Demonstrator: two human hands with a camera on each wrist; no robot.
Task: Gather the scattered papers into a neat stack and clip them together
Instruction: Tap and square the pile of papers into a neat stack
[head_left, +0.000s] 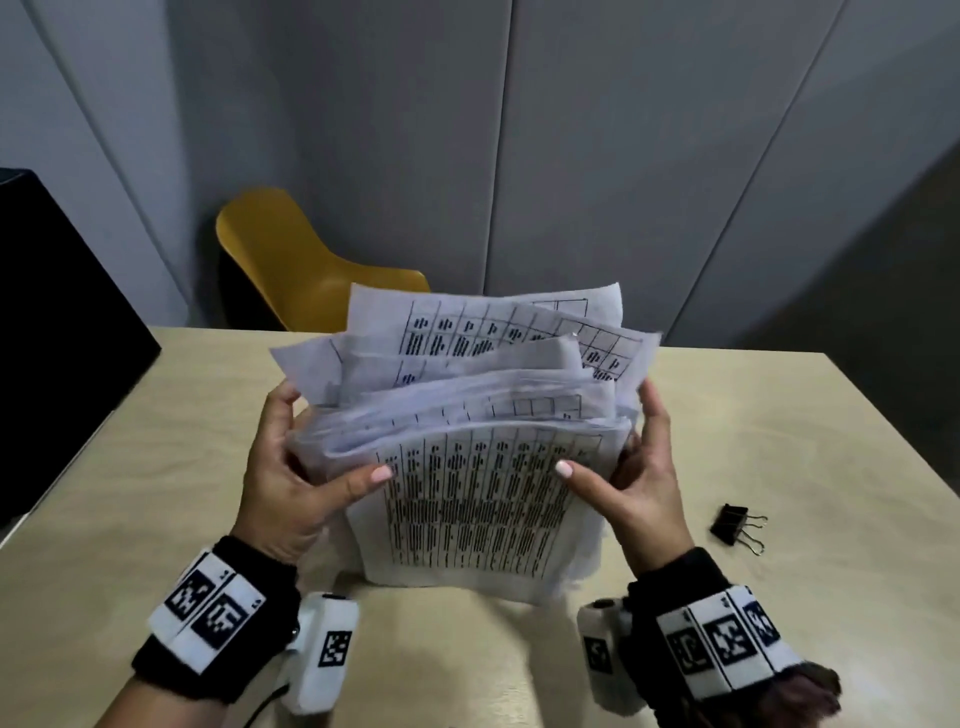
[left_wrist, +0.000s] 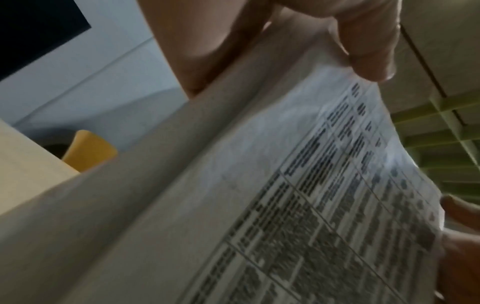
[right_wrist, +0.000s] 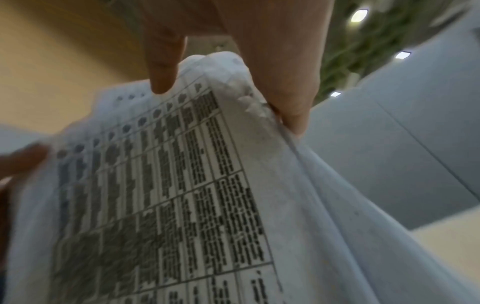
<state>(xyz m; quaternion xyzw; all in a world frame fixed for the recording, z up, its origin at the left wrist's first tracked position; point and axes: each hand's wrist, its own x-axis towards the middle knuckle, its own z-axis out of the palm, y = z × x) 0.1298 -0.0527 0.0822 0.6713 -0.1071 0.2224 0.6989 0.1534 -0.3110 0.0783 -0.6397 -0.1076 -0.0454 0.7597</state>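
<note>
A thick, uneven bundle of printed papers (head_left: 467, 467) stands on its lower edge on the table, tilted toward me, with sheets sticking out at the top. My left hand (head_left: 296, 467) grips its left side, thumb on the front sheet and fingers behind. On the other side my right hand (head_left: 634, 467) grips the same way. The left wrist view shows the papers (left_wrist: 298, 195) under my left thumb (left_wrist: 369, 51). In the right wrist view the papers (right_wrist: 182, 185) are pinched in the right hand's fingers (right_wrist: 291, 82). A black binder clip (head_left: 735, 522) lies on the table right of my right hand.
The light wooden table (head_left: 156, 467) stretches under both hands. A yellow chair (head_left: 291, 260) stands behind its far edge. A black object (head_left: 57, 322) sits at the table's left. Grey wall panels (head_left: 623, 130) close the back.
</note>
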